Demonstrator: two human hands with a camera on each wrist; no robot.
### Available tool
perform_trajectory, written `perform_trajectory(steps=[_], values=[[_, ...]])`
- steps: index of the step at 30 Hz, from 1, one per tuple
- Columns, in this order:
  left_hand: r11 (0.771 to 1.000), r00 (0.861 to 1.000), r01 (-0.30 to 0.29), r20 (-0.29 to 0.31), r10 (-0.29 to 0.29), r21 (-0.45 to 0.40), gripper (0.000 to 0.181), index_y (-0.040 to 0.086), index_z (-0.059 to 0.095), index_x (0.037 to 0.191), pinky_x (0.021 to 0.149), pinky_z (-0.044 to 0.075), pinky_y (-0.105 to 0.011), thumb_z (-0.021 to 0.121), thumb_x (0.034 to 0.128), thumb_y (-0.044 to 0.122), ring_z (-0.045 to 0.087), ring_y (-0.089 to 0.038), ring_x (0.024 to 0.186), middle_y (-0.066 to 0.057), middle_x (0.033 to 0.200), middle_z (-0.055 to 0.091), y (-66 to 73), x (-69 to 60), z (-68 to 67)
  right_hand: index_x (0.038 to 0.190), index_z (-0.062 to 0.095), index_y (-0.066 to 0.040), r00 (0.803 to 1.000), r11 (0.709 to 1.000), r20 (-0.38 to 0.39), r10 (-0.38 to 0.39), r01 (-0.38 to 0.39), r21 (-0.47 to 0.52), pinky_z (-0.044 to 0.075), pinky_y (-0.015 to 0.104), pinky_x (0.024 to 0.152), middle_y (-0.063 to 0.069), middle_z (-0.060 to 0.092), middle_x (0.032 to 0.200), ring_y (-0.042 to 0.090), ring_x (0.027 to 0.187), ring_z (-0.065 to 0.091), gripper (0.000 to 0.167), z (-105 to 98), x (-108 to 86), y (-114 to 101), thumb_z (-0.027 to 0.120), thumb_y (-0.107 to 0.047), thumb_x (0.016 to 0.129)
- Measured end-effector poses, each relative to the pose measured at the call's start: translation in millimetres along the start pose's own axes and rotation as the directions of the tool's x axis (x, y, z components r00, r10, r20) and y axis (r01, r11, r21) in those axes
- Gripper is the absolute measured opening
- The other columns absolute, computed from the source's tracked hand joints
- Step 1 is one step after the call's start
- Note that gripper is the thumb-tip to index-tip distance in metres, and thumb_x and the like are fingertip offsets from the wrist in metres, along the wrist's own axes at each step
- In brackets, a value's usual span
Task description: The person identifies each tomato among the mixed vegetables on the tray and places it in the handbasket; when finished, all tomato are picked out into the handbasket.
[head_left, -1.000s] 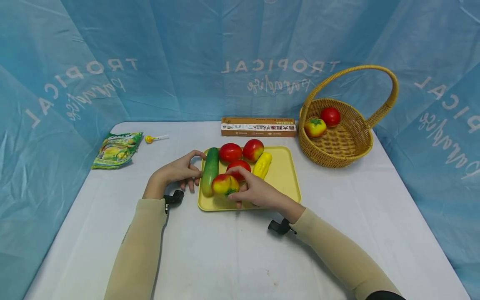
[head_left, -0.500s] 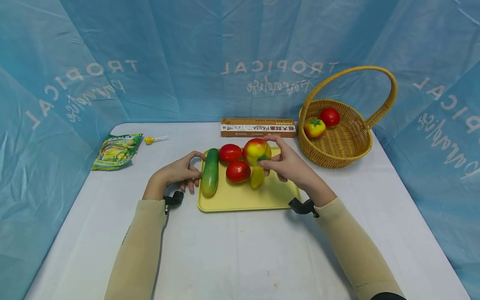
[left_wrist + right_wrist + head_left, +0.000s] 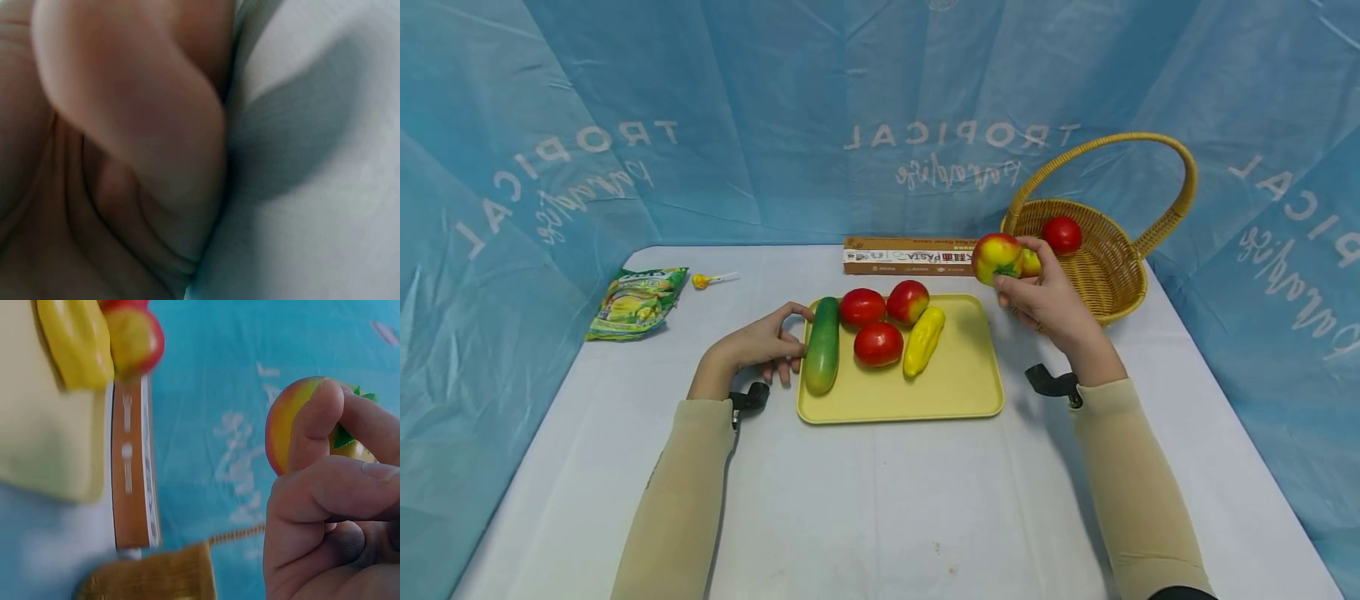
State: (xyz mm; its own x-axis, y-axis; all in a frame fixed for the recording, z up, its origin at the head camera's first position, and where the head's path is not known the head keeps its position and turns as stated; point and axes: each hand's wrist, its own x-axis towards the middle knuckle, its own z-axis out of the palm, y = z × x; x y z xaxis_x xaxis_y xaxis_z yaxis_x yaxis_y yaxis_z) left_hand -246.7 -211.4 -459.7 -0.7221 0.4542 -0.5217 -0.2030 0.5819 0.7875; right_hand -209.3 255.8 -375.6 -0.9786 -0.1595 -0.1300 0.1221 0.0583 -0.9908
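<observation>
My right hand (image 3: 1051, 298) pinches a red-and-yellow fruit with a green leafy top (image 3: 996, 257) between thumb and fingers, in the air left of the wicker basket (image 3: 1108, 287). The right wrist view shows the same fruit (image 3: 290, 422) at the fingertips. My left hand (image 3: 758, 343) holds the left rim of the yellow tray (image 3: 940, 400) with index finger and thumb. Beside those fingers lies a green cucumber (image 3: 822, 346). Also on the tray are two red tomatoes (image 3: 878, 344), a red-and-yellow fruit (image 3: 907, 302) and a yellow knobbly vegetable (image 3: 923, 342).
Inside the basket are a red tomato (image 3: 1062, 236) and a yellow-red fruit (image 3: 1031, 264), partly hidden by my right hand. A pasta box (image 3: 906, 256) lies behind the tray. At the far left are a green snack bag (image 3: 636, 304) and a lollipop (image 3: 711, 280).
My right hand has carried the red-and-yellow fruit from above the tray's front left, right and away, to the basket's left side. The left hand has stayed at the tray's rim.
</observation>
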Motion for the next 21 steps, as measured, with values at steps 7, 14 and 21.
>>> perform_trajectory(steps=[7, 14, 21], values=[[1.000, 1.000, -0.008, -0.005, 0.008, 0.005, 0.064, 0.029, 0.029, 0.153, 0.050, 0.052, -0.026, 0.063, 0.0995, 0.020, 0.073, -0.023, 0.060, -0.010, 0.084, 0.073, -0.1, -1.3, 0.7, 0.150, 0.026, -0.036, 0.990, 1.000, -0.137, 0.005, -0.006, -0.010, 0.026, 0.031, 0.046, -0.004, 0.073, 0.071, 0.014, 0.044, 0.041, 0.068, -34, 1.8, 4, 0.073, -0.028, 0.101], [1.000, 1.000, -0.010, -0.002, 0.010, -0.009, 0.066, 0.028, 0.029, 0.154, 0.050, 0.053, -0.026, 0.064, 0.0990, 0.020, 0.073, -0.023, 0.060, -0.010, 0.083, 0.073, -0.1, -1.1, 0.4, 0.152, 0.024, -0.034, 0.973, 0.998, -0.232, 0.008, 0.006, 0.062, 0.019, 0.036, 0.049, -0.004, 0.073, 0.071, 0.013, 0.042, 0.034, 0.073, -54, -2.7, 5, 0.074, -0.025, 0.100], [1.000, 1.000, -0.009, -0.001, 0.009, -0.011, 0.067, 0.027, 0.029, 0.154, 0.050, 0.053, -0.026, 0.065, 0.0984, 0.020, 0.073, -0.023, 0.060, -0.010, 0.082, 0.073, -0.4, 0.0, 0.4, 0.153, 0.026, -0.032, 0.945, 0.995, -0.324, 0.042, -0.012, 0.094, 0.023, 0.031, 0.047, -0.004, 0.071, 0.069, 0.013, 0.043, 0.036, 0.074, -64, -6.9, 6, 0.075, -0.024, 0.099]])
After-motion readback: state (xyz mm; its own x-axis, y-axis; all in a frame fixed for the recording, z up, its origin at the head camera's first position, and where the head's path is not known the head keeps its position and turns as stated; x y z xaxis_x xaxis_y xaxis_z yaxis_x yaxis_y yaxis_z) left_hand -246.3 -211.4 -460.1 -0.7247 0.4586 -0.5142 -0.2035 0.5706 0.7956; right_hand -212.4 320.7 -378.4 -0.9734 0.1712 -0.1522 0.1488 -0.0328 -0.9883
